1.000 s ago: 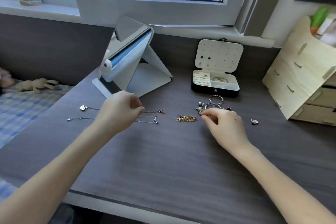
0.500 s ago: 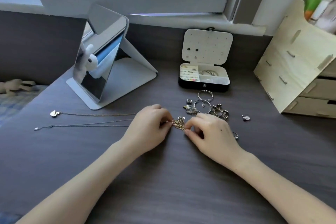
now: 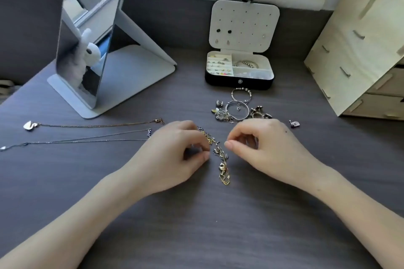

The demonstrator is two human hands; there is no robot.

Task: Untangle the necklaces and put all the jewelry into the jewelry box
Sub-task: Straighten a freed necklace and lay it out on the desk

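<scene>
Head view: we look down on a dark desk (image 3: 207, 225), both forearms reaching in from the bottom edge.
Tangle (image 3: 221, 160): a gold and silver knot of chains lying on the desk in the gap between our two hands.
Long axis: it runs from far-left to near-right, its upper end tucked at the left fingertips and its lower end trailing toward us, free of either hand.
Left hand (image 3: 172, 155): fingers curled, thumb and forefinger closed on the upper end of the tangle, so we read it as pinching the chain.
Right hand (image 3: 269, 148): fingers curled, forefinger tip just beside the tangle's middle; we cannot tell whether it holds a strand or only hovers at it.
Nearer hand: the left touches the tangle; the right lies a little off to its other side.
Box (image 3: 239, 82): open, lid upright, straight ahead beyond the hands and well apart from the tangle.
Pile (image 3: 237, 109): rings and bracelets heaped between the box and the right hand, not yet put away.
Necklaces (image 3: 98, 125): two lie straightened out side by side, left of the left hand, running left to right.
Next move: we judge that pulling apart across the axis, left hand anchoring and right hand drawing a strand rightward, would loosen the knot.
</scene>
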